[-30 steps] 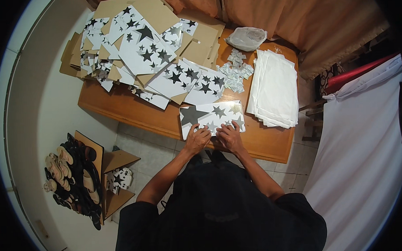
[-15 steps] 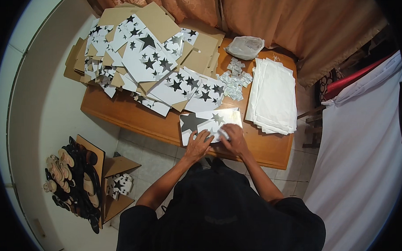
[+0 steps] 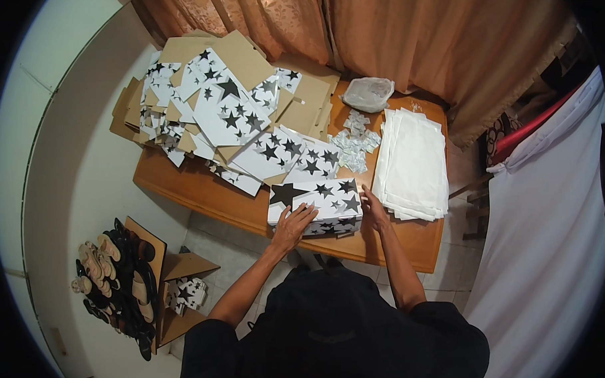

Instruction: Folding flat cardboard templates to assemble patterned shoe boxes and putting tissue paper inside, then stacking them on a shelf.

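- On the left, below the surface [image 3: 411,245], we are seeing shoes [image 3: 116,289] crowding beside brown boards [image 3: 185,265], with a star-patterned bundle [image 3: 186,294] sitting between those boards.
- On the far left of the surface, flattened star-printed cartons [image 3: 230,111] are lying in an overlapping heap, some showing plain brown.
- At the near edge, we are resting our left hand [image 3: 294,224] open, fingers spread, on top of the left part of a box [image 3: 330,205].
- This white box with black stars is standing near the middle of the near edge.
- Farther off, small sachets [image 3: 354,147] are lying scattered, with a clear plastic bag [image 3: 368,93] sitting behind them.
- We are holding our right hand [image 3: 375,210] open against the box's right end.
- Farther right, white sheets [image 3: 411,165] are lying stacked.
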